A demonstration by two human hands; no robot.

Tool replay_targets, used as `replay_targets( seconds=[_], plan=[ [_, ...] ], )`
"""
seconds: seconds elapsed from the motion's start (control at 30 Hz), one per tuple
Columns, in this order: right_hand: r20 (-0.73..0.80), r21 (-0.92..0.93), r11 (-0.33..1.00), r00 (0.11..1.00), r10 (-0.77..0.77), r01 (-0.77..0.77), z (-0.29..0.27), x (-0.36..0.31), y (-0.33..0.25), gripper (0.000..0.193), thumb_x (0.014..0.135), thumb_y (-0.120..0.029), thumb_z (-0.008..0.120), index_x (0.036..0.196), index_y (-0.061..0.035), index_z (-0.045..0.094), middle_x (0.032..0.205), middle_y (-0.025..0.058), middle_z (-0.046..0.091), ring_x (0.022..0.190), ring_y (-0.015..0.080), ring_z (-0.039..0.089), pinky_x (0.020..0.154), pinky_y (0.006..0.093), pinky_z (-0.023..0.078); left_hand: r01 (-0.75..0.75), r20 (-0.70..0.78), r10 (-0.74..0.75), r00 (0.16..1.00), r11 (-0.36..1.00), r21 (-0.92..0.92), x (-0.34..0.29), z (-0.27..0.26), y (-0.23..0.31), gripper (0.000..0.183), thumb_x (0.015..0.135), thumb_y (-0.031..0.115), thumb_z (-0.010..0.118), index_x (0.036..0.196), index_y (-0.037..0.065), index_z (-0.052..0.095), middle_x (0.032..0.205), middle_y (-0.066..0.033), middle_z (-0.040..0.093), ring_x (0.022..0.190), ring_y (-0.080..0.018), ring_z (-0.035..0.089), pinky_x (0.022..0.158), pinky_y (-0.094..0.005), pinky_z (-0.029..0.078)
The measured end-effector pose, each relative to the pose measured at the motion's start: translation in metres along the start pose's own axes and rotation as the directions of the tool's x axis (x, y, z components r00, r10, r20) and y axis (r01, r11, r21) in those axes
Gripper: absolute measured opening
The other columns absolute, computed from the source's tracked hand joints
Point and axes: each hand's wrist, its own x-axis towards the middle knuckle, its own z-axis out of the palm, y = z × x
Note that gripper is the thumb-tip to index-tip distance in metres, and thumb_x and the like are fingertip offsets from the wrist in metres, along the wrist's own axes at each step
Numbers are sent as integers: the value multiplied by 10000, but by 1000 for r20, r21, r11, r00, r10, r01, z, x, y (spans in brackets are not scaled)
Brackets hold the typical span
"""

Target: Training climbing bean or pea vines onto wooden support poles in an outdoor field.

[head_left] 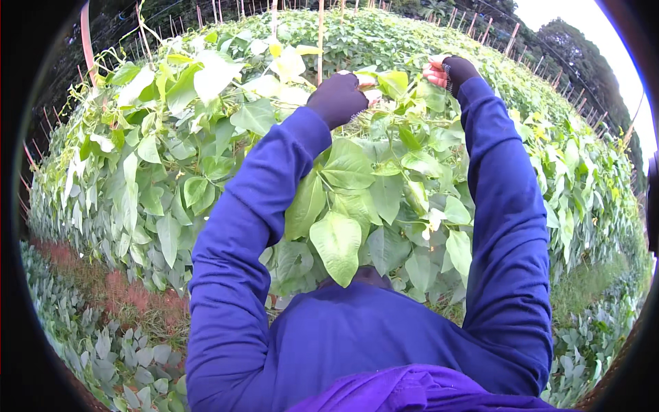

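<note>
Both my arms reach forward in blue sleeves over the top of a leafy climbing bean-like plant (347,165). My left hand (341,98), in a dark glove with bare fingertips, is closed among the upper leaves; foliage and the hand itself hide what is in its fingers. A yellow-green leaf (393,84) stands between the two hands. To its right, my right hand (449,72), gloved the same way, has its bare fingers curled in beside the vine top, and anything they grip is too small to make out. A large pale leaf (336,245) hangs below, close to my chest.
Dense vines spread left, right and far ahead. Thin wooden stakes rise from them, one (320,41) just beyond my left hand and a reddish one (87,44) at far left. Reddish soil (117,295) and low plants (137,357) lie at lower left. Trees stand behind.
</note>
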Motion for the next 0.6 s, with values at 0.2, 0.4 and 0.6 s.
replay_targets(
  seconds=[0.2, 0.4, 0.6],
  plan=[
    [88, 37, 994, 991, 97, -100, 91, 33, -1, 296, 968, -241, 435, 1018, 1, 599, 919, 173, 676, 782, 296, 685, 661, 385, 608, 361, 3, -421, 907, 774, -521, -69, -23, 29, 419, 804, 192, 706, 1190, 58, 612, 1105, -127, 634, 998, -232, 613, 851, -333, 473],
    [708, -682, 235, 706, -26, 692, 198, 75, 32, 328, 805, -332, 597, 980, -73, 696, 927, 121, 689, 764, 264, 656, 702, 390, 504, 209, -191, -398, 897, 765, -609, -132, -20, 26, 335, 853, 99, 581, 1186, 85, 621, 1011, -99, 633, 980, -174, 597, 888, -292, 450],
    [810, -585, 218, 578, 99, 781, 236, 81, 63, 302, 862, -331, 600, 1000, -78, 690, 923, 83, 697, 720, 177, 643, 667, 358, 494, 448, -26, -469, 883, 857, -256, -146, -6, -5, 432, 863, 68, 486, 1294, 75, 518, 1101, -145, 587, 1064, -255, 560, 923, -341, 438]
  ],
)
